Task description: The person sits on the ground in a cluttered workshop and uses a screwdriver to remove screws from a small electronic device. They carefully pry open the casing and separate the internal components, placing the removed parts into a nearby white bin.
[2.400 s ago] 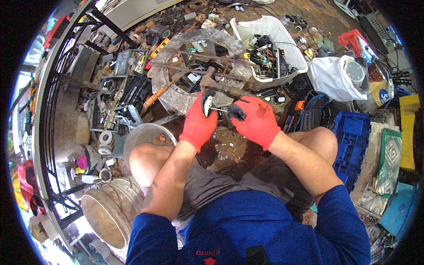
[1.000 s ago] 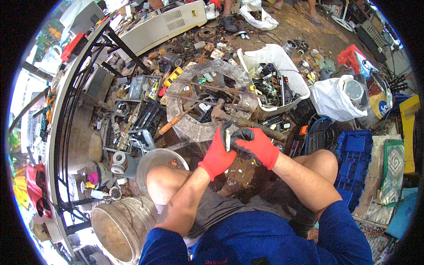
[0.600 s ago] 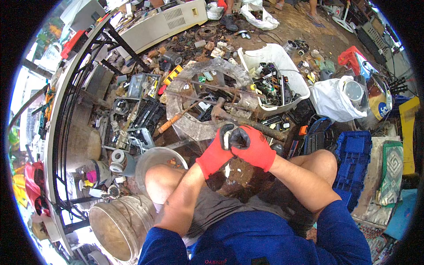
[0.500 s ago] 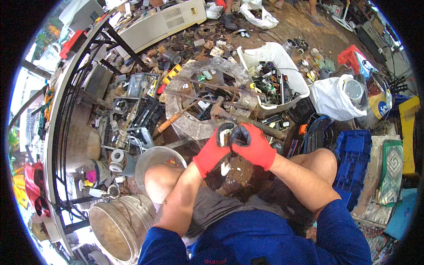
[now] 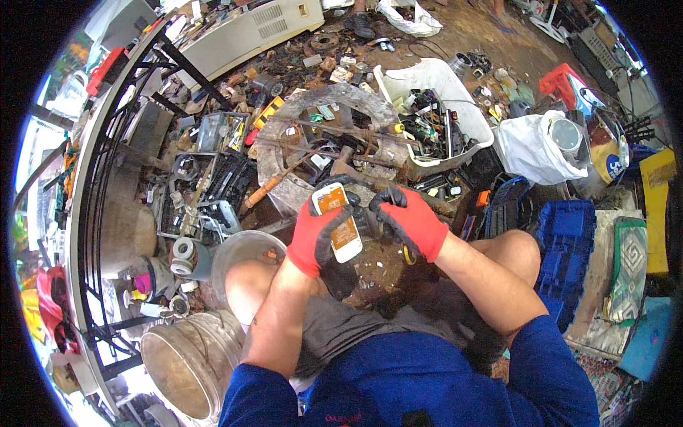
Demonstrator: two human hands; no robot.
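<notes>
My left hand, in a red glove with dark palm and fingers, is closed around a white-framed smartphone part. The part stands tilted, its orange-brown inner face towards me. Just to its right is my right hand, gloved alike, with its fingers curled together; whatever they grip is hidden. A small yellow-and-black piece shows below that hand, and I cannot tell whether it is held. Beyond both hands lies a hammer on a worn round metal frame, beside a tool with an orange handle.
A white bin of dark electronic parts stands beyond my right hand. Plastic buckets sit at my left, by a black metal rack. Blue plastic trays and a white sack are at the right. Scrap litters the ground.
My left hand has turned the phone part so its orange face shows and moved slightly left. My hands are farther apart. The yellow-and-black piece has come into sight below my right hand.
</notes>
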